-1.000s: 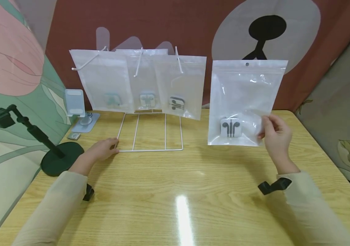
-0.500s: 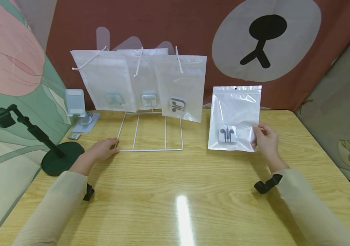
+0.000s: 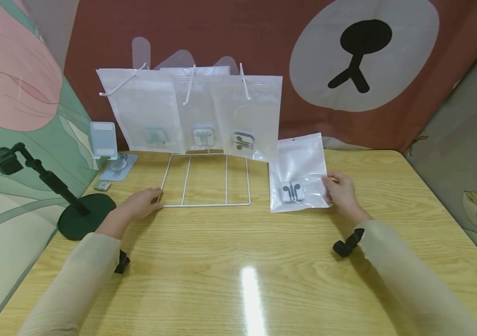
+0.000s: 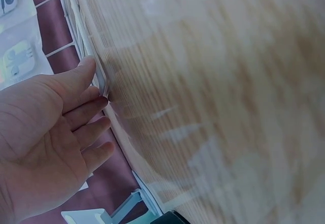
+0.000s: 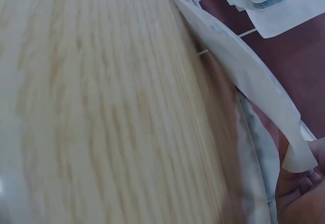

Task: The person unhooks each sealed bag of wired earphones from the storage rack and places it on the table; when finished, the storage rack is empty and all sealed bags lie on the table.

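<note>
passage along the tabletop (image 3: pixel 196 270) front edge, room at its back right corner, wire rack (image 3: pixel 206 205) and hanging bags (image 3: pixel 246 109) barring much of the back edge, held bag (image 3: pixel 300 161) just right of them, dark stand (image 3: pixel 85 219) obstructing the left edge

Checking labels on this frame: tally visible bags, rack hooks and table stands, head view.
Hanging bags: 3 (more may be hidden behind)
Held bag, right hand: 1
Rack hooks: 3
Light-blue stand: 1
Dark stand: 1
Total: 9 visible
</note>
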Demonstrator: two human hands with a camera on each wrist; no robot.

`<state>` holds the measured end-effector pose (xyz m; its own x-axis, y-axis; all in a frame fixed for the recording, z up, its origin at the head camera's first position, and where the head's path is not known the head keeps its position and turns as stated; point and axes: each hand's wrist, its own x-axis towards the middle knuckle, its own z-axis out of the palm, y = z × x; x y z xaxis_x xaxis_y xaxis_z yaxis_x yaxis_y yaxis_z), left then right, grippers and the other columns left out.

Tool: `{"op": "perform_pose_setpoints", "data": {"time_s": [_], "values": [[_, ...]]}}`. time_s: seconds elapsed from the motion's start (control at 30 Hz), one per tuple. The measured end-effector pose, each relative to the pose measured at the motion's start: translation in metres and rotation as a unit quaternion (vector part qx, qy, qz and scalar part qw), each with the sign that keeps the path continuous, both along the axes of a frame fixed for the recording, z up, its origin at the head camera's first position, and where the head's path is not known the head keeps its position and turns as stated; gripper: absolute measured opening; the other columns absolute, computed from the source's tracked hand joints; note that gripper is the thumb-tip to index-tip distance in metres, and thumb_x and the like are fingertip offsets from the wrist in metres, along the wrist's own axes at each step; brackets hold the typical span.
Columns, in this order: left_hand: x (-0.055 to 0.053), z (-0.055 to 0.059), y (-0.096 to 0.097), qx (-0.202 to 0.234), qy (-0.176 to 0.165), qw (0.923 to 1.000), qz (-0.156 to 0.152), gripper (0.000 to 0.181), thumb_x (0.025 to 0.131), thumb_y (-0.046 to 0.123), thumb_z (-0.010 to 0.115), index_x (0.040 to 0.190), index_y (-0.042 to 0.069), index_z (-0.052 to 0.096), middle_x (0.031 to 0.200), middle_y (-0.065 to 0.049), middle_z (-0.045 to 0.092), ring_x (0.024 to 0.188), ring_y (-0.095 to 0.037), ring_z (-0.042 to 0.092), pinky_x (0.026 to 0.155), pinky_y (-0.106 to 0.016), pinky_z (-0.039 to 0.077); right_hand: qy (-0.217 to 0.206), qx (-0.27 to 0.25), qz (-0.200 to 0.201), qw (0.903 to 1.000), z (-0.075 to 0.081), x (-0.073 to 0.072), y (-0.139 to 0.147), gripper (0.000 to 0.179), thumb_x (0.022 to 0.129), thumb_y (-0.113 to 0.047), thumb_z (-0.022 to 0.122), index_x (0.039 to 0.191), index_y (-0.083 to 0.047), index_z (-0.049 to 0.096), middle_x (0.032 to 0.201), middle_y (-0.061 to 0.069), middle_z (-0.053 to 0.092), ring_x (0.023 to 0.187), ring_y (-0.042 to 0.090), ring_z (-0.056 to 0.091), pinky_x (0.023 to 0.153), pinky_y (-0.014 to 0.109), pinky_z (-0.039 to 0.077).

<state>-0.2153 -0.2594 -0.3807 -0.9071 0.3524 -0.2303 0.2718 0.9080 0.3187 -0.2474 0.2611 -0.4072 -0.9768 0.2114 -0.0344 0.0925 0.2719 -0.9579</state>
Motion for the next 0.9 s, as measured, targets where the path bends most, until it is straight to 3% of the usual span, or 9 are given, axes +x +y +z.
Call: {"op": "perform_pose_setpoints", "data": {"time_s": [0.33, 0.47, 0.57, 0.77, 0.9], "values": [[0.000, 0.001, -0.001, -0.005, 0.000, 1.0000, 0.003, 0.052, 0.096, 0.020, 0.052, 0.135, -0.011, 0.036, 0.137, -0.033, 0.031, 0.124, -0.048, 0.029, 0.100, -0.057, 0.027, -0.016, 0.030, 0.062, 0.9975, -0.009, -0.014, -0.016, 0.031, 0.094, -0.012, 0.051, 0.116, 0.009, 0.053, 0.053, -0.002, 0.046, 0.035, 0.005, 0.041, 0.032, 0.021, 0.039], [-0.001, 0.000, -0.001, -0.005, -0.006, 0.9999, 0.008, 0.053, 0.096, 0.021, 0.051, 0.136, -0.010, 0.035, 0.138, -0.033, 0.029, 0.125, -0.048, 0.028, 0.101, -0.057, 0.026, -0.019, 0.073, 0.079, 0.9940, -0.010, -0.020, -0.017, 0.032, 0.094, -0.012, 0.051, 0.115, 0.011, 0.054, 0.055, 0.000, 0.050, 0.035, 0.006, 0.042, 0.032, 0.022, 0.040], [-0.002, -0.001, -0.002, -0.006, -0.006, 0.9999, 0.008, 0.054, 0.096, 0.021, 0.051, 0.136, -0.011, 0.034, 0.138, -0.033, 0.029, 0.125, -0.048, 0.028, 0.101, -0.057, 0.026, -0.024, 0.123, 0.085, 0.9884, -0.010, -0.023, -0.017, 0.034, 0.093, -0.014, 0.052, 0.117, 0.011, 0.055, 0.062, 0.007, 0.056, 0.035, 0.008, 0.043, 0.034, 0.024, 0.041], [-0.002, -0.001, -0.002, -0.006, -0.005, 0.9999, 0.014, 0.053, 0.096, 0.020, 0.051, 0.137, -0.010, 0.035, 0.138, -0.032, 0.030, 0.125, -0.048, 0.028, 0.101, -0.057, 0.026, -0.024, 0.207, 0.095, 0.9735, -0.010, -0.029, -0.015, 0.037, 0.092, -0.017, 0.052, 0.117, 0.011, 0.055, 0.094, 0.024, 0.061, 0.041, 0.009, 0.048, 0.037, 0.026, 0.046], [-0.002, -0.001, -0.001, -0.007, -0.007, 0.9998, 0.016, 0.053, 0.096, 0.020, 0.051, 0.137, -0.010, 0.035, 0.138, -0.032, 0.030, 0.125, -0.048, 0.028, 0.101, -0.057, 0.027, -0.019, 0.229, 0.098, 0.9684, -0.009, -0.029, -0.014, 0.037, 0.091, -0.017, 0.054, 0.115, 0.011, 0.057, 0.094, 0.025, 0.061, 0.041, 0.010, 0.048, 0.038, 0.026, 0.046]]}}
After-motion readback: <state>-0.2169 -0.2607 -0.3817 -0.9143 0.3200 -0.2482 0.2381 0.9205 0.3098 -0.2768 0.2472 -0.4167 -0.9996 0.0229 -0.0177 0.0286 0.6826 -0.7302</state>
